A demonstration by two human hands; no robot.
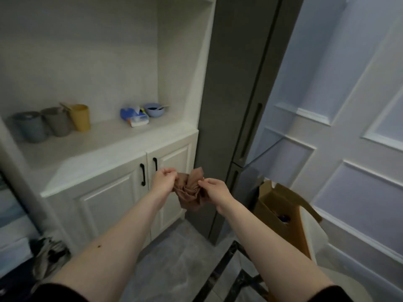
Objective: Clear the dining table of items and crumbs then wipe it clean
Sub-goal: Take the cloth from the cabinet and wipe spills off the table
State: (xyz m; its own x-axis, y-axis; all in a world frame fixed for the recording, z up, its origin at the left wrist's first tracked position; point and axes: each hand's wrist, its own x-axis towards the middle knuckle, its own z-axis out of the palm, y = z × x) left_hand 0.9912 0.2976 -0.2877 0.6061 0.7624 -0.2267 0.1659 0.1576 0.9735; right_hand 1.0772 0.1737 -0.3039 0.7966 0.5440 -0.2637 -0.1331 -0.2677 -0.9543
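Note:
A crumpled brown cloth (190,190) hangs in the air between my two hands, in front of the white cabinet doors. My left hand (162,178) pinches its left edge with curled fingers. My right hand (214,189) grips its right side. Both arms reach forward from the bottom of the view. No dining table shows in this frame.
A white sideboard (104,158) holds three cups (56,123), a blue tissue pack (134,115) and a blue bowl (153,109). A tall grey cabinet (237,83) stands behind the cloth. An open cardboard box (281,212) sits on the floor at the right, by a panelled wall.

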